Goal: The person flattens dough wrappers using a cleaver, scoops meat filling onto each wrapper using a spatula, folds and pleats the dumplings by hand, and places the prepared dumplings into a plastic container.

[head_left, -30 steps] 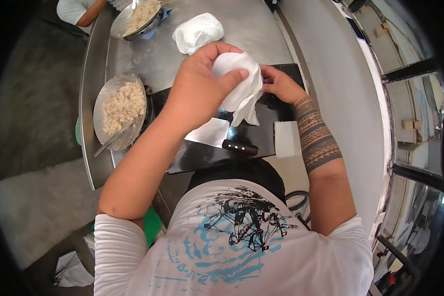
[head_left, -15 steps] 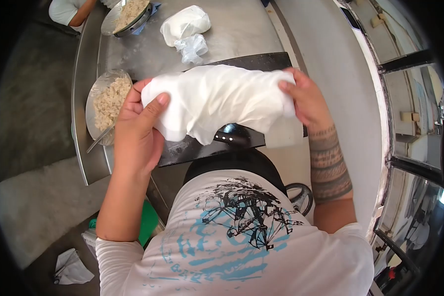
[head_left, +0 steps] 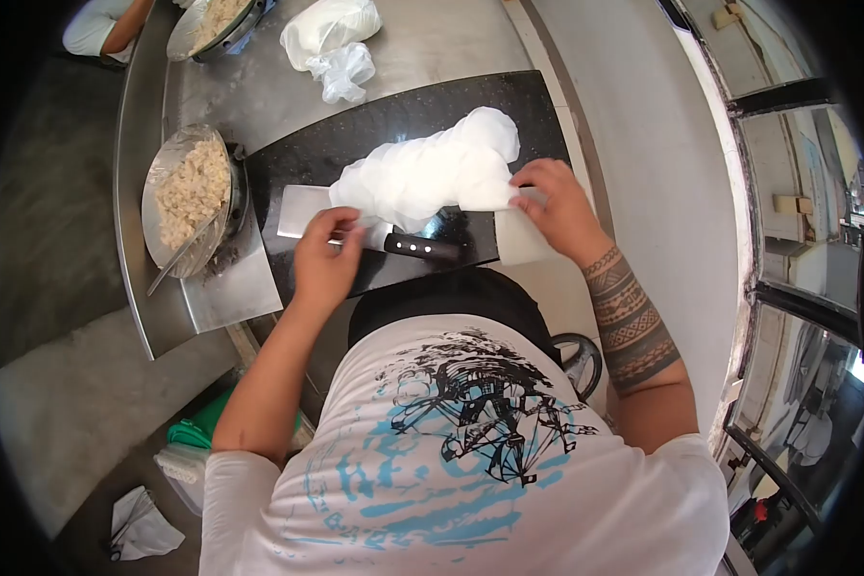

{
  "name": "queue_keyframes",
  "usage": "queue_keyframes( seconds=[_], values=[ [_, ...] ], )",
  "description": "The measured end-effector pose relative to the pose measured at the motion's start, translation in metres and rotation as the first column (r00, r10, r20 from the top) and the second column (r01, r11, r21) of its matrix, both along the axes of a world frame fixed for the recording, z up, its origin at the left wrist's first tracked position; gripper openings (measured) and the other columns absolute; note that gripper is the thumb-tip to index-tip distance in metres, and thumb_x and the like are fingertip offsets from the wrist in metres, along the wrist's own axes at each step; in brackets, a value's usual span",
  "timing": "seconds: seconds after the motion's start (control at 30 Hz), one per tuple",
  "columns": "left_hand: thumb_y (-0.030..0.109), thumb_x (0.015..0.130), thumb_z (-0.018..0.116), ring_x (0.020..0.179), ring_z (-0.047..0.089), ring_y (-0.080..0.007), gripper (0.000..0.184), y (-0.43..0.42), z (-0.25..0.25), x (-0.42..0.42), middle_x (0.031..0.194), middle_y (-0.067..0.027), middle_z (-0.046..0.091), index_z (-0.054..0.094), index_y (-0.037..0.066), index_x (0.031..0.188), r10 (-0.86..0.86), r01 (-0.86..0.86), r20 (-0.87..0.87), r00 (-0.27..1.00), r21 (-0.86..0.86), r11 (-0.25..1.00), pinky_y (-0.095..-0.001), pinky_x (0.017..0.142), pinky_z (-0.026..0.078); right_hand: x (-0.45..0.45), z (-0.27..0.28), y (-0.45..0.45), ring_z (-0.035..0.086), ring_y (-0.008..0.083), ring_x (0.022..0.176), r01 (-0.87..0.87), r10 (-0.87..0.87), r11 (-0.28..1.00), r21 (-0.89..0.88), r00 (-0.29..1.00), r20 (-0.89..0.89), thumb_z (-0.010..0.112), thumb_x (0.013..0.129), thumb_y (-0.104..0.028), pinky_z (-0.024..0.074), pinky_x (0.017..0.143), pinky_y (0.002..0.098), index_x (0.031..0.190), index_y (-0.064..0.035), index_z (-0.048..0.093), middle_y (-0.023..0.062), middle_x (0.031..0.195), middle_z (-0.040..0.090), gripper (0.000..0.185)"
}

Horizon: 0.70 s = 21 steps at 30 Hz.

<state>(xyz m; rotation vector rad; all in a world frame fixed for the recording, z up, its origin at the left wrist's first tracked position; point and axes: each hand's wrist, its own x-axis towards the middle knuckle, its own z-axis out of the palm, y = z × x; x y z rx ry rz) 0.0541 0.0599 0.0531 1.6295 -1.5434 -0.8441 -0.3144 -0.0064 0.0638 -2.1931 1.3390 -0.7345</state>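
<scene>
White sheets on blk board

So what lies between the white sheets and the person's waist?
In the head view, a cleaver's dark handle and bare black board lie between the white sheets and the waist.

A metal table with a raised rim along its left side carries a black board at its near end. On the board lie a stack of thin white sheets and, nearer the person, a cleaver with a dark, riveted handle. Left of the board sits a bowl of pale food; farther off are a second bowl and a white bundle in plastic.
</scene>
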Motion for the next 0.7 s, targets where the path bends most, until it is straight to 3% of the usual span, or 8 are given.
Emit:
queue_keyframes(
  seconds=[0.1,0.13,0.2,0.37,0.43,0.53,0.63,0.7],
  values=[
    [0.003,0.087,0.076,0.089,0.070,-0.0269,0.023,-0.021,0.014,-0.047,0.103,-0.0127,0.071,0.071,0.003,0.109,-0.237,0.244,0.077,0.968,-0.106,0.964,-0.0365,0.080,0.057,0.005,-0.005,0.009,0.060,0.0310,0.117,-0.147,0.129,0.986,-0.078,0.971,-0.200,0.078,0.088,-0.013,0.0454,0.105,0.0445,0.107,-0.0096,0.075,0.0078,0.127,0.066,0.019],
    [0.005,0.085,0.078,0.095,0.068,-0.0310,0.024,-0.028,0.015,-0.062,0.103,-0.0133,0.070,0.071,0.004,0.109,-0.306,0.317,0.119,0.944,-0.091,0.944,-0.0401,0.085,0.055,0.005,-0.009,0.006,0.061,0.0306,0.116,-0.155,0.132,0.982,-0.105,0.971,-0.200,0.078,0.089,-0.015,0.0444,0.105,0.0453,0.107,-0.0108,0.076,0.0082,0.123,0.068,0.019],
    [0.010,0.082,0.084,0.103,0.067,-0.0330,0.033,-0.044,0.011,-0.091,0.108,-0.0133,0.071,0.071,0.005,0.112,-0.411,0.460,0.232,0.882,-0.232,0.857,-0.0424,0.095,0.052,0.005,-0.017,-0.008,0.062,0.0298,0.113,-0.174,0.142,0.972,-0.156,0.970,-0.199,0.077,0.090,-0.020,0.0422,0.106,0.0470,0.107,-0.0134,0.078,0.0090,0.116,0.071,0.018],
    [0.011,0.080,0.086,0.101,0.067,-0.0339,0.046,-0.070,-0.002,-0.136,0.107,-0.0148,0.071,0.069,0.005,0.122,-0.332,0.385,0.242,0.911,-0.216,0.898,-0.0427,0.092,0.053,0.018,-0.001,-0.035,0.066,0.0300,0.104,-0.059,0.051,0.972,0.227,0.998,0.038,0.072,0.096,-0.022,0.0483,0.096,0.0450,0.103,-0.0094,0.077,0.0119,0.097,0.074,0.016],
    [0.009,0.082,0.085,0.093,0.069,-0.0317,0.043,-0.080,-0.006,-0.136,0.103,-0.0145,0.073,0.069,0.004,0.121,-0.322,0.325,0.057,0.945,-0.051,0.944,-0.0400,0.087,0.055,0.025,0.002,-0.044,0.067,0.0327,0.096,0.001,-0.069,0.908,0.419,0.987,0.146,0.069,0.098,-0.021,0.0517,0.089,0.0437,0.101,-0.0059,0.077,0.0153,0.086,0.072,0.017],
    [0.006,0.089,0.080,0.081,0.069,-0.0207,0.033,-0.099,-0.019,-0.128,0.097,-0.0108,0.075,0.069,0.000,0.120,-0.284,0.295,-0.104,0.953,0.108,0.949,-0.0323,0.078,0.056,0.030,-0.009,-0.049,0.066,0.0323,0.101,0.062,-0.184,0.880,0.471,0.958,0.218,0.069,0.098,-0.019,0.0511,0.092,0.0431,0.108,-0.0063,0.075,0.0143,0.094,0.073,0.017],
    [0.005,0.093,0.076,0.083,0.066,-0.0128,0.028,-0.118,-0.023,-0.119,0.095,-0.0066,0.074,0.070,-0.002,0.119,-0.273,0.320,-0.223,0.936,0.211,0.924,-0.0288,0.078,0.055,0.031,-0.010,-0.042,0.064,0.0326,0.109,0.173,-0.186,0.982,0.071,0.940,0.286,0.073,0.095,-0.017,0.0505,0.095,0.0430,0.115,-0.0084,0.073,0.0129,0.106,0.072,0.022],
    [0.006,0.095,0.075,0.087,0.065,-0.0118,0.027,-0.129,-0.022,-0.113,0.100,-0.0056,0.074,0.070,-0.001,0.121,-0.283,0.361,-0.280,0.917,0.284,0.888,-0.0277,0.080,0.054,0.026,-0.006,-0.043,0.062,0.0326,0.113,0.105,-0.091,0.992,-0.063,0.977,0.194,0.076,0.092,-0.014,0.0498,0.097,0.0433,0.117,-0.0100,0.071,0.0109,0.115,0.070,0.026]
  ],
)
